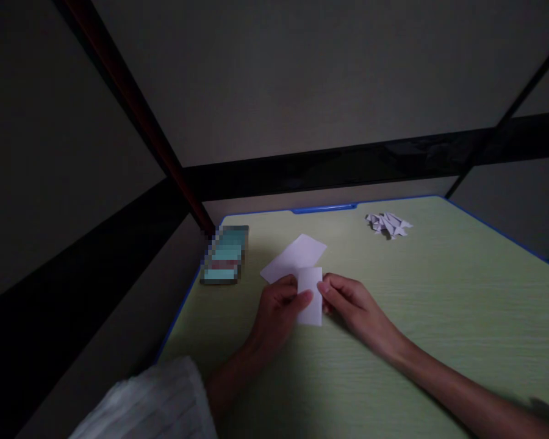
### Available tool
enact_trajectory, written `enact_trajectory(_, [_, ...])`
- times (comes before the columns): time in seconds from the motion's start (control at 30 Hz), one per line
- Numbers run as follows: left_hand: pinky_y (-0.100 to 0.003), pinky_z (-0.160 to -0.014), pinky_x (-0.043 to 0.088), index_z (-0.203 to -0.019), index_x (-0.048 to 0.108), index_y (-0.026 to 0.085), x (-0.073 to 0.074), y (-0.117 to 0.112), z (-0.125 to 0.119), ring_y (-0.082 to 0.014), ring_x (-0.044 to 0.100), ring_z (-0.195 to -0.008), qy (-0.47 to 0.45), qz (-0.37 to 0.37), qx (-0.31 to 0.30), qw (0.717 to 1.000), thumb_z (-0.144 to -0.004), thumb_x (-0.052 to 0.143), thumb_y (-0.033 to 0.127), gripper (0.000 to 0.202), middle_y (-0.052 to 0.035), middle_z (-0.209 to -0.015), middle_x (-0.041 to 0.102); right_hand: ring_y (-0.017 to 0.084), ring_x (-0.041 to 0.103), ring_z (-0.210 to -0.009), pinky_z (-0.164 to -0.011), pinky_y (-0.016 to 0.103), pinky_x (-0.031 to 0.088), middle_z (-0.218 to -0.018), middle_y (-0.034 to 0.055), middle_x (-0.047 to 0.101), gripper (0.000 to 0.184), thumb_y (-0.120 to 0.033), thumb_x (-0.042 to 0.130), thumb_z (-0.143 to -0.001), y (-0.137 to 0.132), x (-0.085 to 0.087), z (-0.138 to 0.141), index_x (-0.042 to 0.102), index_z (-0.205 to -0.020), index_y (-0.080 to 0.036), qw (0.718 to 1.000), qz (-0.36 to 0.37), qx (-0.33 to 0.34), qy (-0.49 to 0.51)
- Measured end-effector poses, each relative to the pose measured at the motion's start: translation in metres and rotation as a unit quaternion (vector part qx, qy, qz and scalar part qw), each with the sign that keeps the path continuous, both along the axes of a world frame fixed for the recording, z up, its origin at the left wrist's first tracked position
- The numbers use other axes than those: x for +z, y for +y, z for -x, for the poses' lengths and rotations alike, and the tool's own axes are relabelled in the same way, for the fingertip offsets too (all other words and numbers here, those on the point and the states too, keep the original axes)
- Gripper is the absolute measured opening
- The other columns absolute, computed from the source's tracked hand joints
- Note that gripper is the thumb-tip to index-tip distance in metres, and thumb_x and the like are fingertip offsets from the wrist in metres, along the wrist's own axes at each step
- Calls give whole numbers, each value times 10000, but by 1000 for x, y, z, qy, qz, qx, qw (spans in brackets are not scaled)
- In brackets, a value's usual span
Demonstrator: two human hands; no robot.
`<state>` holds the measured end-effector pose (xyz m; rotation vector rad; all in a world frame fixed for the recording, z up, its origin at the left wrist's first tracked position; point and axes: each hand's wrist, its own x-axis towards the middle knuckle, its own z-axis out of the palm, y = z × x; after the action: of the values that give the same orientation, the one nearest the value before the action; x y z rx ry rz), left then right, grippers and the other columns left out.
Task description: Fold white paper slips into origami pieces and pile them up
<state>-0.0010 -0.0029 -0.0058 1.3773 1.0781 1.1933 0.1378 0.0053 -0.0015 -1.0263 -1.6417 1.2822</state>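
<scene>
My left hand (279,308) and my right hand (348,302) meet over a small white paper slip (310,296) and pinch it from either side, fingers curled closed on its edges. The slip stands roughly upright just above the pale green table (439,317). Behind it a second white sheet of paper (297,255) lies flat on the table, partly covered by the held slip and my left hand.
A phone with a blurred-out screen (225,255) lies near the table's left edge. A small pile of folded white paper pieces (388,224) sits at the far right. The table has a blue rim (324,208). Dark walls and beams surround it.
</scene>
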Motion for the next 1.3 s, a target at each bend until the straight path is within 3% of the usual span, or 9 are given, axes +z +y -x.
enact_trajectory(0.27, [-223, -525, 328, -503, 618, 117, 2, -2, -2, -100, 430, -537, -22, 54, -44, 997, -641, 583, 321, 249, -2, -573, 512, 102, 367, -542, -500, 225, 305, -575, -25, 382, 273, -310, 347, -826, -8, 5, -4, 386, -593, -174, 992, -82, -2, -91])
enact_trajectory(0.4, [-220, -548, 337, -476, 600, 111, 0, -3, -1, -115, 451, -596, -6, 7, -13, 1000, -658, 577, 292, 258, -19, -627, 531, 108, 397, -581, -522, 227, 326, -635, -17, 415, 174, -293, 360, -824, -5, 5, -2, 413, -708, -174, 997, -65, 11, -51])
enact_trajectory(0.53, [-219, -572, 352, -508, 620, 121, 1, -4, -2, -121, 463, -621, 3, -29, 11, 1000, -683, 557, 256, 230, -20, -650, 537, 115, 410, -609, -557, 234, 339, -646, -6, 429, 199, -274, 330, -836, -4, 4, 0, 414, -687, -172, 995, -61, 50, -63])
enact_trajectory(0.8, [-217, -545, 345, -528, 632, 129, 3, -7, -6, -120, 463, -602, 2, -22, 47, 999, -677, 558, 258, 211, -14, -634, 537, 105, 361, -500, -473, 228, 283, -528, -23, 394, 295, -314, 327, -835, -8, 1, 5, 397, -584, -176, 990, -75, -22, -118])
enact_trajectory(0.93, [-224, -587, 356, -547, 637, 135, 4, -7, -5, -126, 482, -643, -12, -22, 60, 998, -684, 551, 247, 197, -17, -676, 560, 102, 362, -516, -477, 221, 291, -546, -25, 385, 274, -306, 342, -829, -8, 3, 6, 407, -598, -175, 996, -39, 10, -86])
enact_trajectory(1.03, [-219, -594, 352, -534, 622, 132, 2, -5, -3, -118, 469, -640, -20, -29, 79, 996, -685, 554, 238, 196, -7, -657, 540, 106, 390, -556, -502, 219, 314, -594, -22, 409, 143, -222, 401, -795, -9, 2, 5, 425, -663, -175, 997, -31, 48, -51])
enact_trajectory(1.17, [-206, -542, 329, -572, 617, 124, -3, 3, 5, -98, 429, -590, -49, -8, 129, 990, -677, 565, 265, 183, 2, -629, 509, 119, 430, -623, -556, 238, 331, -638, -1, 437, 176, -90, 438, -711, -7, -3, 5, 414, -557, -172, 997, -68, 26, -7])
enact_trajectory(1.3, [-201, -496, 309, -588, 608, 115, -3, 6, 7, -83, 398, -538, -76, 26, 154, 985, -669, 566, 300, 206, 0, -614, 501, 116, 437, -575, -530, 242, 331, -594, -8, 466, 78, -159, 442, -737, -3, -2, 4, 441, -660, -173, 998, -5, 16, 54])
